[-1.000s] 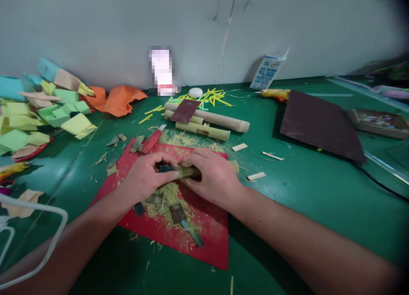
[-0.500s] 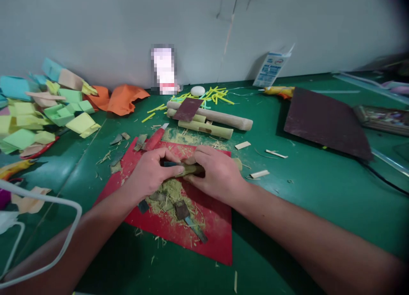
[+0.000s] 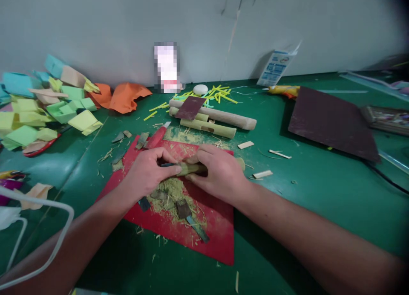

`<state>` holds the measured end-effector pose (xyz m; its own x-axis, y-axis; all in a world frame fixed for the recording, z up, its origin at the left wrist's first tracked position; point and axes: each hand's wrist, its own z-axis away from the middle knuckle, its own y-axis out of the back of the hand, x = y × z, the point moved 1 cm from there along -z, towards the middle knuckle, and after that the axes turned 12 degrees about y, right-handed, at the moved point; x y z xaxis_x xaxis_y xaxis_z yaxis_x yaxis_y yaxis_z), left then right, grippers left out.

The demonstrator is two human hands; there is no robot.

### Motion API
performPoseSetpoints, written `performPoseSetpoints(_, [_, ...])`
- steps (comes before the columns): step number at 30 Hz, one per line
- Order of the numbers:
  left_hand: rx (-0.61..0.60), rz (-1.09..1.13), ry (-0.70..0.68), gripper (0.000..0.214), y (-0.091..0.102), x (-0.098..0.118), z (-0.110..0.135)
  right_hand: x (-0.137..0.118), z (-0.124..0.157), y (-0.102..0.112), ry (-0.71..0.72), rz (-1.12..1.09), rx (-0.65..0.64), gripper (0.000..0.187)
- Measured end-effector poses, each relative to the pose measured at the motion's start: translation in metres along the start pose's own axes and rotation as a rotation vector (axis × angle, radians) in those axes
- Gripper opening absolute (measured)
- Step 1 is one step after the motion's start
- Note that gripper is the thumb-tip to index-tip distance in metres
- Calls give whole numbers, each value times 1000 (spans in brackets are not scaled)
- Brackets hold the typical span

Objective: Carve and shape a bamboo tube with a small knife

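A bamboo tube (image 3: pixel 191 168) lies crosswise between my hands over the red sheet (image 3: pixel 217 239). My right hand (image 3: pixel 221 171) is wrapped around it, and the tube's pale end shows past the knuckles. My left hand (image 3: pixel 147 169) pinches a dark piece of sandpaper (image 3: pixel 166 164) at the tube's left end; thumb and fingers cover much of it. Beneath the hands, a heap of yellowish bamboo dust (image 3: pixel 171 188) holds dark sandpaper scraps (image 3: pixel 183 209). Just beyond my left hand lies a red-handled knife (image 3: pixel 157 137).
Bamboo pieces (image 3: pixel 209 128) lie behind the red sheet with a small maroon sheet (image 3: pixel 191 108) on top. Folded coloured papers (image 3: pixel 27 111) pile up at left. A larger maroon sheet (image 3: pixel 332 124) is at right. A white frame (image 3: pixel 68 227) crosses the lower left.
The view has shifted slightly, so the background sits a little further right. My left hand has slid slightly left relative to the tube, and more of the tube shows between the hands.
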<state>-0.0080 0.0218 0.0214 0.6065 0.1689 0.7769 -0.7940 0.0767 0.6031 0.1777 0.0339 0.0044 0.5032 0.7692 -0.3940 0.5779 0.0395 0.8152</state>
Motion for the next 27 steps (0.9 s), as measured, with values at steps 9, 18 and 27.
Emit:
performPoseSetpoints(9, [88,118,-54,13,-5,2,-2,-1,2,-1,10,68,8,18])
performPoseSetpoints(18, [159,238,-47,12,4,-6,7,-11,-1,-1,15,192,47,17])
performPoseSetpoints(27, [88,338,6,14,1,-15,-2,-14,3,9,-61,392,-156,16])
